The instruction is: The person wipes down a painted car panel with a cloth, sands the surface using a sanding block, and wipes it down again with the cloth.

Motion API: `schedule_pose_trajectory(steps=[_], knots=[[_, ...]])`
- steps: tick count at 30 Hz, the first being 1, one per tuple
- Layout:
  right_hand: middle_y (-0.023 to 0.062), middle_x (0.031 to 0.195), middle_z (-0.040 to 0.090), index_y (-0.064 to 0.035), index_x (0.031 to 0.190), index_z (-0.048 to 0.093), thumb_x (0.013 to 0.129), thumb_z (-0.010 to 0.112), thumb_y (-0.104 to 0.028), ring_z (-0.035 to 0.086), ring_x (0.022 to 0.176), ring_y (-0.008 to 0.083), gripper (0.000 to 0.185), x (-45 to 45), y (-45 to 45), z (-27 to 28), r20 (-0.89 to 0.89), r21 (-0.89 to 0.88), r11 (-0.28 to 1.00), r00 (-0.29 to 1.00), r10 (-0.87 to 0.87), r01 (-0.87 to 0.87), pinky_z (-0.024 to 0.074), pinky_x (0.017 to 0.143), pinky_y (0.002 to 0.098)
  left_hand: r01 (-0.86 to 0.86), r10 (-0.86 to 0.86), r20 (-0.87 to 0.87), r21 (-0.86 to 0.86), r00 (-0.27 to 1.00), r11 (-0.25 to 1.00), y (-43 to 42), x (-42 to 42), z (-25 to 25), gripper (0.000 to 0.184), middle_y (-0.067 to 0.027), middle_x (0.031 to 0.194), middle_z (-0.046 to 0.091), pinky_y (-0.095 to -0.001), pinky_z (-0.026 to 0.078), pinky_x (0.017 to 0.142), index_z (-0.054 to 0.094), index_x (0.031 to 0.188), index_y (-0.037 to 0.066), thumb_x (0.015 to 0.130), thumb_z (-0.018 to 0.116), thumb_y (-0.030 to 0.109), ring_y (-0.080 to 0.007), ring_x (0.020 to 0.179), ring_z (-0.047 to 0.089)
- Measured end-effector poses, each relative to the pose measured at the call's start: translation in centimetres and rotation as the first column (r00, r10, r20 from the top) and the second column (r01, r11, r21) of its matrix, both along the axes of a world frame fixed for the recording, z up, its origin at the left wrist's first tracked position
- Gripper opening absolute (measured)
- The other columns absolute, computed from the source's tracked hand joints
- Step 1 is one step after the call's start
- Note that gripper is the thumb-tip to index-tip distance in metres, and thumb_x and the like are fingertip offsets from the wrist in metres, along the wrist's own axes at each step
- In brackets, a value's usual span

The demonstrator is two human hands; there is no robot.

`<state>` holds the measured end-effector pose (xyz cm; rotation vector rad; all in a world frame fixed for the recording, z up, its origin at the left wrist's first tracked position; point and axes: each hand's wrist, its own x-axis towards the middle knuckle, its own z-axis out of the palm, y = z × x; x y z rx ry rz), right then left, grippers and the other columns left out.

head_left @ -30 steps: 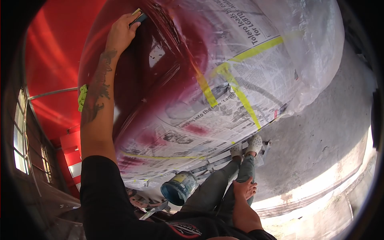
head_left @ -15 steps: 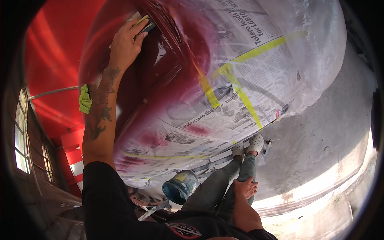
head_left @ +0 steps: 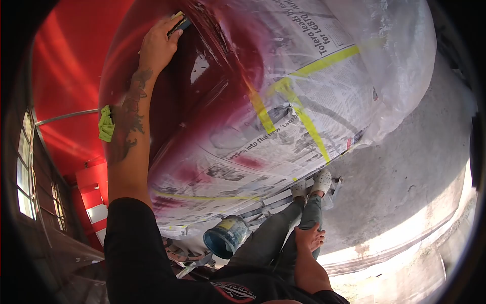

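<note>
My left hand (head_left: 158, 44) reaches far up over a glossy dark red car panel (head_left: 187, 96). Its fingers and thumb are closed around a sanding block (head_left: 185, 23), dark with a yellow edge, held against the panel; most of the block is hidden by the hand. Around the painted area lies newspaper masking (head_left: 238, 157) with red overspray along its border. My right hand (head_left: 310, 237) rests on my leg near the knee, fingers curled over the trouser cloth, with no tool visible in it.
A bright green cloth (head_left: 106, 124) lies on the panel left of my forearm. Yellow masking tape (head_left: 309, 129) crosses the newspaper, and clear plastic sheeting (head_left: 400, 71) drapes the far side. A bluish bucket (head_left: 225, 238) stands beside my legs on the concrete floor (head_left: 400, 167).
My left hand has slid a little further up the panel with the sanding block. My right hand stays on my leg; the view shifts slightly.
</note>
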<state>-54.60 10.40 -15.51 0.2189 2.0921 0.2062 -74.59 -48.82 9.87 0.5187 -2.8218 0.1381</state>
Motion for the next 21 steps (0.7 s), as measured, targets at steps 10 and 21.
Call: schedule_pose_trajectory(steps=[10,21], knots=[[0.0163,0.127,0.051,-0.0183,0.147,0.044,0.065,0.085,-0.052,0.054,0.119,0.036,0.097,0.6,0.3,-0.4,0.002,0.007,1.0,1.0,-0.014,0.014,0.041,0.103,0.0447,0.094,-0.096,-0.025,-0.098,0.995,0.991,-0.5,0.7,-0.6,0.036,-0.0132,0.126,0.068,-0.0428,0.053,0.09,0.069,0.131,0.013,0.094,0.069,0.017,-0.0318,0.104,0.067],[0.0161,0.128,0.051,-0.0186,0.148,0.044,0.065,0.085,-0.051,0.055,0.119,0.0357,0.098,0.3,-0.1,-0.1,0.006,0.004,1.0,1.0,-0.02,0.02,0.0411,0.104,0.0446,0.029,-0.028,-0.036,0.027,0.999,0.999,-0.1,0.5,-0.5,0.038,-0.0116,0.128,0.068,-0.0414,0.053,0.088,0.068,0.131,0.012,0.094,0.07,0.018,-0.0316,0.095,0.068]])
